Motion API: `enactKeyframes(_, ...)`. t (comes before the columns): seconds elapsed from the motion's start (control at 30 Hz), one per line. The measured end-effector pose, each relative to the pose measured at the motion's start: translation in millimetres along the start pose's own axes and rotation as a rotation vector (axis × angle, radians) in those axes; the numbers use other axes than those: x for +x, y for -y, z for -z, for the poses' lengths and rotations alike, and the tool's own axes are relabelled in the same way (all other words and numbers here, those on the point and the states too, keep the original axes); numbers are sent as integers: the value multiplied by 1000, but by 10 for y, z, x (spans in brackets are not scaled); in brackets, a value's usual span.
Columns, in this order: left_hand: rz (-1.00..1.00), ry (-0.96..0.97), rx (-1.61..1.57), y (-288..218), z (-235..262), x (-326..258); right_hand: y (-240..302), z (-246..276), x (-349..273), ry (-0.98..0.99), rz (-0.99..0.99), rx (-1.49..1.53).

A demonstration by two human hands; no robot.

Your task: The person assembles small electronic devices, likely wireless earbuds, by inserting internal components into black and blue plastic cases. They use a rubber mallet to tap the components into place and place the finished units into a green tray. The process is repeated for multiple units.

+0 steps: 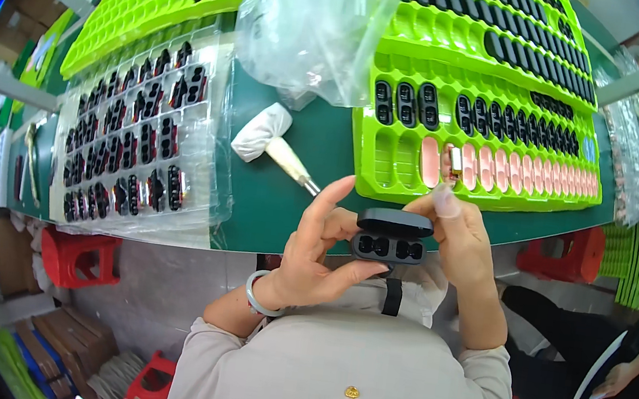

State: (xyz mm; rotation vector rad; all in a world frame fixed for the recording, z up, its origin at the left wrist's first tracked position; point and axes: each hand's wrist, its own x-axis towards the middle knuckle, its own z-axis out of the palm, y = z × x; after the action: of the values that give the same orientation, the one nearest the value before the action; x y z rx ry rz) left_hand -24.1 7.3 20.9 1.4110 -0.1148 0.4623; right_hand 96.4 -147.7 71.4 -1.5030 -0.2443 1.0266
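My left hand (313,251) and my right hand (462,237) together hold a small black earbud case (392,236) with its lid flipped up, showing two dark wells inside. The case sits just in front of my chest, below the table edge. My right fingertips also pinch a small gold-and-white piece (456,162) over the lime-green tray (387,168), whose near row has pink inserts and whose upper rows hold several black cases. A pale bangle circles my left wrist.
A clear blister tray (201,185) with several small black parts lies on the left of the dark green table (279,202). A white-wrapped tool (274,146) lies between the trays, a clear plastic bag (317,24) above. Red stools stand below; another person sits at right.
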Motion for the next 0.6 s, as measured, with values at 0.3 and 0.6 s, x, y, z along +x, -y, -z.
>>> enactKeyframes(0.3,-35,3,100,6,-45,111,-126,73,-118,-77,892,-581)
enactKeyframes(0.6,-453,263,465,43,255,50,-367,104,79,-265,1594,-963)
